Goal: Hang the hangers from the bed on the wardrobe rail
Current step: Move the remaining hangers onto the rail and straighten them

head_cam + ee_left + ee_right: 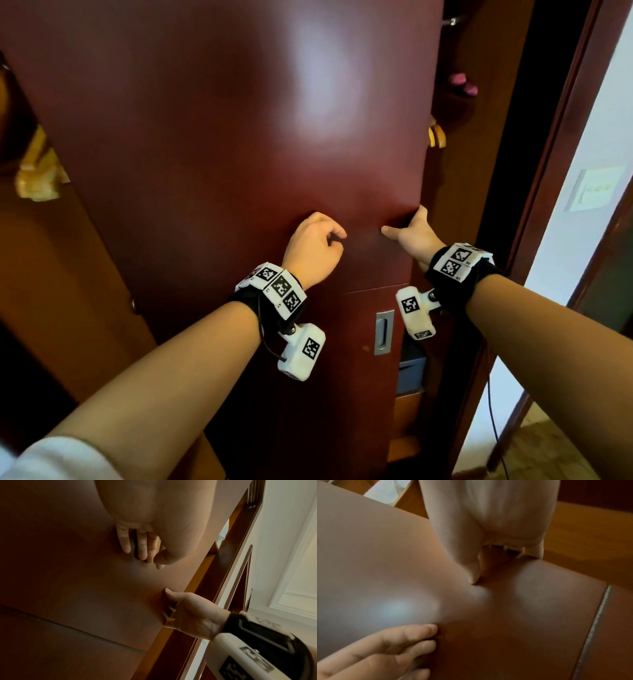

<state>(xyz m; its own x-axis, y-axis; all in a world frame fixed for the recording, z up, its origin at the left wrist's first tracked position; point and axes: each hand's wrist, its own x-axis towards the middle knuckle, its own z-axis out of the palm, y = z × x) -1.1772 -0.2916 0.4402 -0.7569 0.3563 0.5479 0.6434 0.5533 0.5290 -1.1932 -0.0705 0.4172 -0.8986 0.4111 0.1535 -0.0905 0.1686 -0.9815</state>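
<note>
Left hand (313, 246) rests loosely curled on the wardrobe door (219, 137), fingers (142, 547) together, holding nothing. Right hand (416, 236) hooks the door's edge, thumb pressed on its face. No hangers in hand; wooden ones (436, 135) peek inside. Best slide steadily, pulling squarely.

Both hands meet the wardrobe door (222, 137), left hand (313, 248) left of right hand (416, 236) at its edge.

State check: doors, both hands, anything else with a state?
wardrobe door: slid partway, opening visible at its right edge
lower door: covers most of the lower compartment
left hand: fingertips press on the wardrobe door
right hand: grips the wardrobe door's right edge, thumb on the front
</note>
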